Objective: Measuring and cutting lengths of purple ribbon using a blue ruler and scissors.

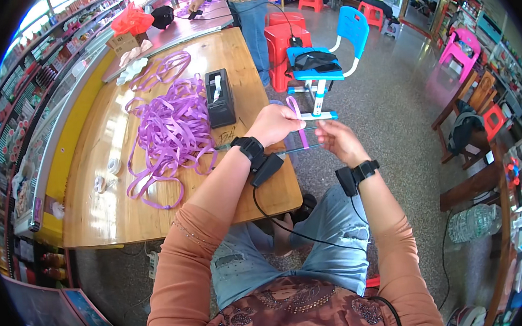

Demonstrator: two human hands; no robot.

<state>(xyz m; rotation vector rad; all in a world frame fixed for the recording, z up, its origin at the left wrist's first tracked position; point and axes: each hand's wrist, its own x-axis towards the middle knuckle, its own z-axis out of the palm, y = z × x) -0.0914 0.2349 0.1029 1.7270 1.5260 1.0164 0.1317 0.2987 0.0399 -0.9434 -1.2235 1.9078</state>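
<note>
Pinching a purple ribbon strip [303,139] between thumb and fingers, the person's left hand [275,124] reaches past the right edge of a wooden table [246,208]. The strip loops above this hand and hangs below it. Just beside it is the right hand [341,144], fingers curled; whether they grip anything cannot be told. A tangled heap of purple ribbon [169,124] lies on the table, beside a black tape dispenser [221,112]. Beyond the hands stands a blue chair [353,31].

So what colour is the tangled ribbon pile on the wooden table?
The ribbon pile is purple, seen best in head view.
</note>
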